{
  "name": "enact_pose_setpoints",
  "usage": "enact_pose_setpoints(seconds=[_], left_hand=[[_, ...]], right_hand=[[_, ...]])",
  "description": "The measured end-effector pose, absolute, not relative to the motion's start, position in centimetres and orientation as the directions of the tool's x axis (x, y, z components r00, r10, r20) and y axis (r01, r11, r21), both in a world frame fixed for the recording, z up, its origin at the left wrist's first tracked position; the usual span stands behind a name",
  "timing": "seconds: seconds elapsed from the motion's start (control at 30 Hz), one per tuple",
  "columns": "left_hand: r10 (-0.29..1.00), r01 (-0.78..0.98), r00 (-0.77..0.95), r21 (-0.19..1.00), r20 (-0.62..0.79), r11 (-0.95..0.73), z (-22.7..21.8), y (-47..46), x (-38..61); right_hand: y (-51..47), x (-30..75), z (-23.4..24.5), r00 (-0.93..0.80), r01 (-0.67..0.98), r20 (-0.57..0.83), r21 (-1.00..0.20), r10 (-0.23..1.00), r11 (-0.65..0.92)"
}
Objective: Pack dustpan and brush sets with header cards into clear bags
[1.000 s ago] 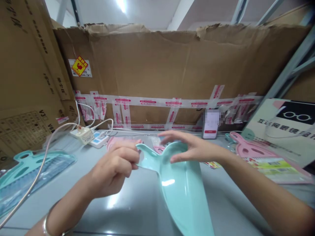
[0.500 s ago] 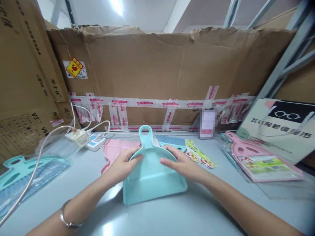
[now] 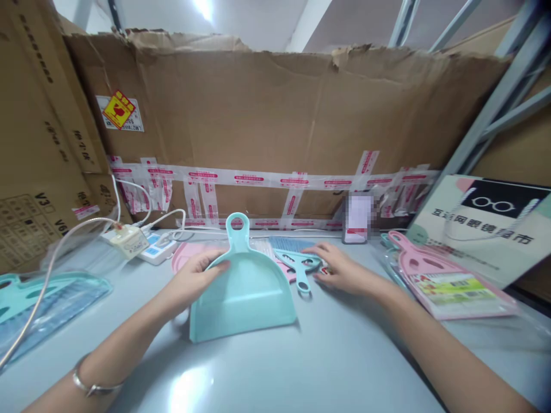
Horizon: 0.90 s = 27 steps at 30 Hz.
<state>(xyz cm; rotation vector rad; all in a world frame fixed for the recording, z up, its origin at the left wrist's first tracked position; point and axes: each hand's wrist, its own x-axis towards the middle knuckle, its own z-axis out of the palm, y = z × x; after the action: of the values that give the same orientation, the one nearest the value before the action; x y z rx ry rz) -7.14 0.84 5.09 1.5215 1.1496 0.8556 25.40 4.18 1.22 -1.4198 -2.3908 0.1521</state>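
Note:
My left hand (image 3: 193, 281) grips the upper left edge of a teal dustpan (image 3: 245, 289), thumb on its face. The pan is tilted with its ring handle up. Beside it lies a small teal hand brush (image 3: 298, 263) with blue bristles and its handle toward me. My right hand (image 3: 338, 268) is at the brush's right end, fingers apart; whether they touch it I cannot tell. Under that hand shows a bit of a printed card (image 3: 326, 268). Behind my left hand, a pink dustpan (image 3: 183, 252) is partly hidden.
A bagged pink dustpan set (image 3: 456, 281) lies at right, in front of a paper bag (image 3: 486, 229). Far left is a bagged teal set (image 3: 55, 298), with a cable (image 3: 55, 261) across it. A power strip (image 3: 159, 248) and phone (image 3: 358, 221) stand near the cardboard wall (image 3: 267, 115).
My right hand has let go of the dustpan and moved right to the brush and card. My left hand has shifted the pan left, uncovering the brush's handle.

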Motion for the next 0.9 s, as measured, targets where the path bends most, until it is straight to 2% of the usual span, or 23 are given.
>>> enact_pose_setpoints(seconds=[0.1,0.17,0.27,0.4,0.5,0.6,0.67,0.7,0.73,0.77,0.83,0.9], left_hand=[[0.963,0.254,0.268,0.967,-0.041,-0.029,4.9,1.0,-7.4],[0.969,0.284,0.241,0.958,-0.046,-0.026,4.9,1.0,-7.4],[0.975,0.317,0.217,0.948,-0.044,-0.028,5.0,0.9,-7.3],[0.979,0.297,0.202,0.955,-0.040,-0.023,5.0,0.9,-7.1],[0.983,0.272,0.184,0.962,-0.024,-0.027,4.9,1.0,-6.9],[0.987,0.235,0.161,0.971,0.011,-0.049,4.7,1.1,-6.9],[0.986,0.228,0.160,0.970,0.048,-0.085,4.7,1.1,-6.9],[0.984,0.235,0.164,0.966,0.071,-0.109,4.7,1.1,-6.8],[0.981,0.245,0.167,0.960,0.095,-0.135,4.7,1.2,-6.8],[0.978,0.258,0.171,0.953,0.119,-0.161,4.7,1.2,-6.8],[0.970,0.279,0.183,0.937,0.161,-0.209,4.7,1.1,-6.7],[0.958,0.287,0.213,0.925,0.192,-0.249,4.8,1.1,-6.6]], right_hand=[[3.6,23.5,1.3,-0.561,0.802,0.253,-0.069,0.788,0.593],[3.8,23.3,1.3,-0.633,0.755,0.268,0.001,0.727,0.656],[4.5,23.8,1.4,-0.683,0.690,0.362,0.035,0.635,0.723],[5.3,24.0,1.4,-0.579,0.698,0.610,0.030,0.540,0.715],[5.3,23.9,1.7,-0.372,0.721,0.787,-0.089,0.492,0.688],[4.3,23.9,3.7,0.105,0.687,0.924,-0.334,0.367,0.645],[2.9,23.7,6.1,0.406,0.535,0.870,-0.474,0.279,0.699],[2.1,23.5,7.3,0.465,0.428,0.830,-0.515,0.308,0.742],[1.2,22.9,8.5,0.431,0.314,0.799,-0.569,0.420,0.760],[0.4,22.2,9.4,0.323,0.227,0.763,-0.637,0.560,0.737],[-0.8,19.9,10.0,0.036,0.184,0.624,-0.772,0.780,0.609],[-1.1,17.1,9.0,-0.125,0.209,0.486,-0.839,0.865,0.502]])
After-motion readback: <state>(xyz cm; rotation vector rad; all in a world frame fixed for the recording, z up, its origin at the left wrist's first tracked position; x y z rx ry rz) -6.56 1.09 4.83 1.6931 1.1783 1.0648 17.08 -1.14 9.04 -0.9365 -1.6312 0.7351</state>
